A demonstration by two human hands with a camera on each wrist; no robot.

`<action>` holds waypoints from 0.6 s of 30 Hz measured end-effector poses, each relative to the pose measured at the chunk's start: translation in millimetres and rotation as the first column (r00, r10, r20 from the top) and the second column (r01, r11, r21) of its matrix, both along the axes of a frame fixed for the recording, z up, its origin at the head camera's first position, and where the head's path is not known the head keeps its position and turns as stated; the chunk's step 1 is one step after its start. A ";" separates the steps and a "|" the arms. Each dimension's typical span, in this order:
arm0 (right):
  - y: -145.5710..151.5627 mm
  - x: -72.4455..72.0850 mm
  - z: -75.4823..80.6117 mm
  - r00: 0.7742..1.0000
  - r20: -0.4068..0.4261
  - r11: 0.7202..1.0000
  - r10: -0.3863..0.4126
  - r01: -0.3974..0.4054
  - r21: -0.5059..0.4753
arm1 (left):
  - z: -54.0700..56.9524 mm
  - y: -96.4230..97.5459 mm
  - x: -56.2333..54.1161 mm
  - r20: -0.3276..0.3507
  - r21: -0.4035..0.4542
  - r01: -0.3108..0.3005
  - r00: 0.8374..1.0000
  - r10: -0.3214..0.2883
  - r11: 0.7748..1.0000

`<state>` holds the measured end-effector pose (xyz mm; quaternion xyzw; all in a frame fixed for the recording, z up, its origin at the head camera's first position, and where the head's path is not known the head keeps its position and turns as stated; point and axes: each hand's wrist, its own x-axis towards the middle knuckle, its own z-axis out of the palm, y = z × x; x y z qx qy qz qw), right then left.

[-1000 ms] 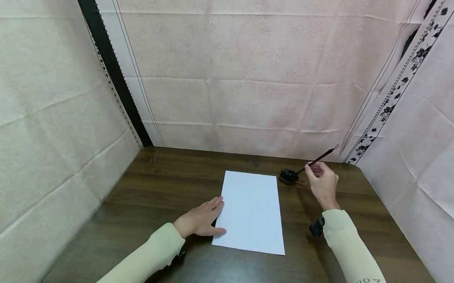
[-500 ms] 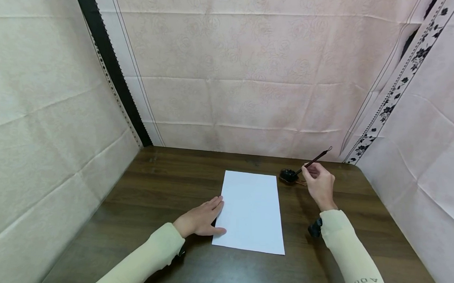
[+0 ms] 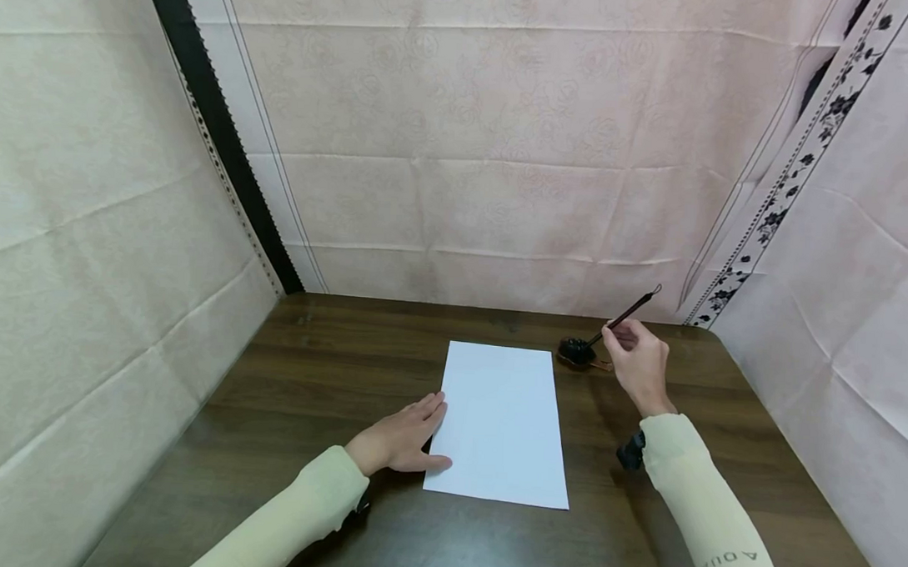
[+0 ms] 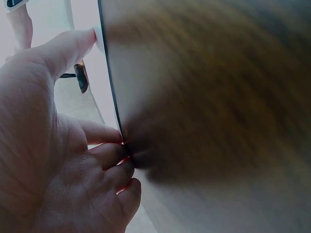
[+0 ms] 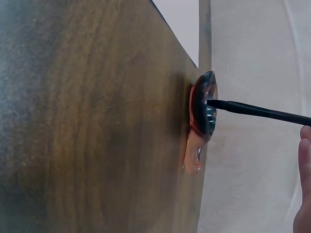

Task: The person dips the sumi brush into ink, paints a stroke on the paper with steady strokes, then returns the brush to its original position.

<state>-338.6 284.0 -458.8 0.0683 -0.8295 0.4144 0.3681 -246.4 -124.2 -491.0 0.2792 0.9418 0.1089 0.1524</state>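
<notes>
A white sheet of paper lies on the dark wooden table. Along its left edge rests my left hand, fingers straight, thumb and fingertips on the margin. My right hand pinches a dark ink brush with a loop at its upper end. The brush slants down to the left into a small ink dish, black inside, beyond the paper's upper right corner. In the right wrist view the tip of the brush overlaps the dish, whose outside and stubby end are reddish brown. The bristles are mostly hidden there.
The brown wood-grain table ends at a pale cloth backdrop. More cloth hangs at the left and right sides, the right one bordered with black flowers. A dark wrist device sits below the right sleeve.
My right hand, with the brush, has shifted slightly left and then a little up, the brush still over the ink dish. The left hand and paper stay in place.
</notes>
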 end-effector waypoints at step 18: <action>-3.7 1.9 -2.7 0.998 0.065 0.999 0.002 -0.004 0.034 | 1.2 -0.4 1.9 0.003 0.003 -0.005 1.000 0.005 1.000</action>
